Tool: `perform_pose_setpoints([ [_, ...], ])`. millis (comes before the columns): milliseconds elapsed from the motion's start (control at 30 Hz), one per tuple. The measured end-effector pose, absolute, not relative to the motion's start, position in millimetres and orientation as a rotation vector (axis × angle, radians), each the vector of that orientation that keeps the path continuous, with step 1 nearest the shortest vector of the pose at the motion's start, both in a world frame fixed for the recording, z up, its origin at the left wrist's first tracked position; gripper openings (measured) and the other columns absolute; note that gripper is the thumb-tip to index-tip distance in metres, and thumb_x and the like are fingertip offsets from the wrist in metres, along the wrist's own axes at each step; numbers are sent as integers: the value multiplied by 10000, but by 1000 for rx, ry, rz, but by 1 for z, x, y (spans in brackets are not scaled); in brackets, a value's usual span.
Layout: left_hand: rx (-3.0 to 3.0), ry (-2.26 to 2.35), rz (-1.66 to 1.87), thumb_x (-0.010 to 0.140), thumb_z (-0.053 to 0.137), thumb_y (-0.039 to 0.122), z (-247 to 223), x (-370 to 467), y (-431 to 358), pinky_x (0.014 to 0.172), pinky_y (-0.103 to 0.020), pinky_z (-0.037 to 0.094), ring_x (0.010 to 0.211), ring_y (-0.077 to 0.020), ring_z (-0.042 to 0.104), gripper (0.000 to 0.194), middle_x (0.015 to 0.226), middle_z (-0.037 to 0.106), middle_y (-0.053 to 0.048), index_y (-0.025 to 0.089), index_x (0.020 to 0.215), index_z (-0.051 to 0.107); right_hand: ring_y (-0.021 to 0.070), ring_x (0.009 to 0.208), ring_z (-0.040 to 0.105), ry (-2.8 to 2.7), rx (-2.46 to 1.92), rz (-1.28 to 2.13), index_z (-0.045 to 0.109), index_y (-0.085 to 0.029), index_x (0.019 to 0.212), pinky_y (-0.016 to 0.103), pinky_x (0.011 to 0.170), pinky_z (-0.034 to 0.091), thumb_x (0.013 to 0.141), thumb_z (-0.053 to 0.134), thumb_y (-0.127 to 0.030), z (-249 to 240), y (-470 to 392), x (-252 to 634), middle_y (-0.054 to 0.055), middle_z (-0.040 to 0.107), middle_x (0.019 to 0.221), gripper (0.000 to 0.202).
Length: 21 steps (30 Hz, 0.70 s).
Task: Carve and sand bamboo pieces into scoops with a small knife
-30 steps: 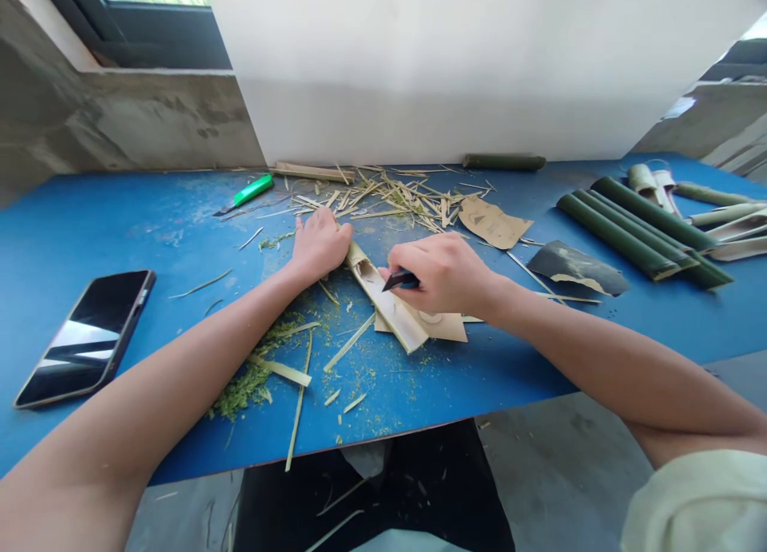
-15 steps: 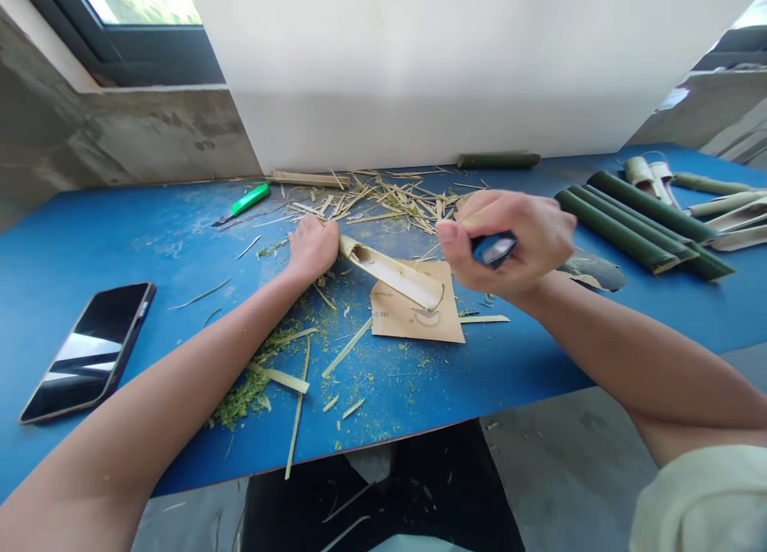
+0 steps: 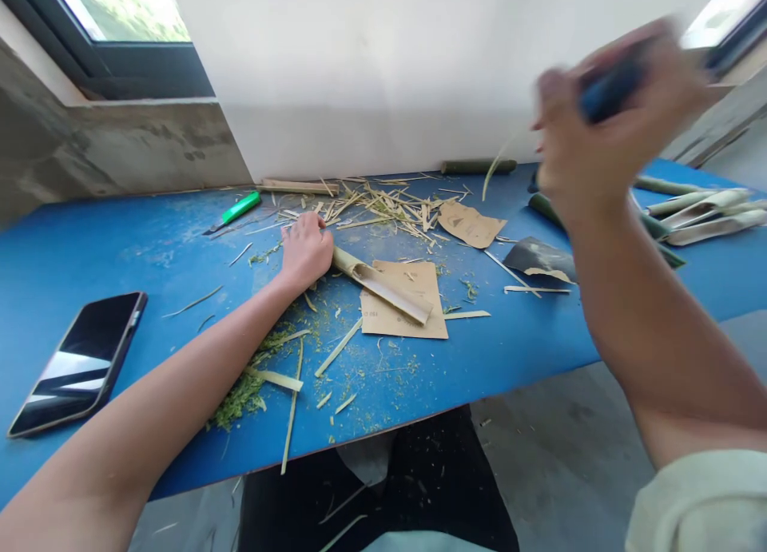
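Observation:
My left hand (image 3: 307, 250) is closed round the near-left end of a pale bamboo piece (image 3: 392, 290). A long scoop-like opening is cut along its length. Its far end slants down to the right over a sheet of brown sandpaper (image 3: 435, 320). High at the right, my right hand (image 3: 617, 113) grips a tool with a dark blue handle (image 3: 614, 89). Motion smears it, and its working end cannot be made out. A thin bamboo sliver (image 3: 492, 172) hangs in the air to the left of this hand.
Bamboo strips (image 3: 383, 208) lie heaped at the back. A green utility knife (image 3: 240, 208) and a phone (image 3: 77, 360) are at left. Green shavings (image 3: 243, 396) lie near the front edge. At right are more sandpaper (image 3: 470, 223) and cut bamboo pieces (image 3: 713, 212).
My right hand has swung up and to the right, away from the bamboo, with the tool in it. A sliver now appears in the air. My left hand keeps its hold.

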<state>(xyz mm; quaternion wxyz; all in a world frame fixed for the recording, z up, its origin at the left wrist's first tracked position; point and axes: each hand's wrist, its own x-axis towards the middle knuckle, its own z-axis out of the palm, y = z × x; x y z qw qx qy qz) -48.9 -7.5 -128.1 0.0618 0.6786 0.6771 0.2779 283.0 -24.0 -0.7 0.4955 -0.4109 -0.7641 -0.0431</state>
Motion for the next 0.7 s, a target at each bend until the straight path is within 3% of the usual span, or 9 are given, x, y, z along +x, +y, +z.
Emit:
perform_pose_setpoints([
  [100,2529,1559,554,961,349,322,-106,-61,-10,1355,-579,95,1476,-296,500,398,1482,653,-58,287,1158,693,264,933,737,-1946,-1357,-293,792,-109,1139,399,912,525,935,704,-395,-14,-2,285,138,810,1001,362],
  [133,2598,1387,400,929,363,303,-99,-65,-10,1354,-551,126,1426,-286,551,420,1426,693,-39,302,1151,719,275,953,730,-2072,-1461,-250,781,-114,1178,389,896,520,940,689,-376,-24,5,284,147,810,1035,365],
  [233,2558,1339,64,776,541,337,-82,-73,-6,1208,-489,424,1268,-317,653,521,1341,742,-41,351,1261,730,286,883,700,-2214,-1665,-224,775,-132,1115,357,780,452,969,609,-419,-57,19,282,159,802,1008,362],
  [300,2562,1390,-33,710,625,376,-76,-73,-1,1104,-480,500,1240,-354,658,565,1318,748,-61,360,1265,734,266,834,676,-2275,-1687,-179,766,-146,1077,338,718,391,985,564,-465,-73,20,279,147,797,967,388],
  [367,2601,1370,-44,715,663,452,-71,-72,3,1048,-472,521,1182,-363,674,490,1251,762,-73,345,1184,755,249,821,660,-2335,-1667,-145,757,-159,1098,327,682,341,996,530,-486,-81,18,277,135,797,970,411],
  [433,2589,1391,-13,775,652,571,-61,-76,1,957,-453,546,996,-332,706,441,1081,777,-77,321,1122,756,244,831,656,-2363,-1664,-145,749,-165,1155,322,668,313,997,520,-490,-83,14,277,134,800,1006,428],
  [533,2488,1563,79,875,548,732,-40,-93,-16,829,-437,547,714,-263,643,561,778,707,-59,289,1160,740,244,836,663,-2376,-1666,-108,742,-163,1193,320,665,318,996,516,-493,-83,10,282,133,802,1019,445],
  [700,2336,1560,283,890,536,760,-22,-138,-74,568,-343,424,593,-207,543,564,721,645,-43,297,1119,762,313,985,713,-2404,-1695,-22,702,-161,1341,351,754,442,978,532,-492,-92,15,295,166,797,1180,520],
])
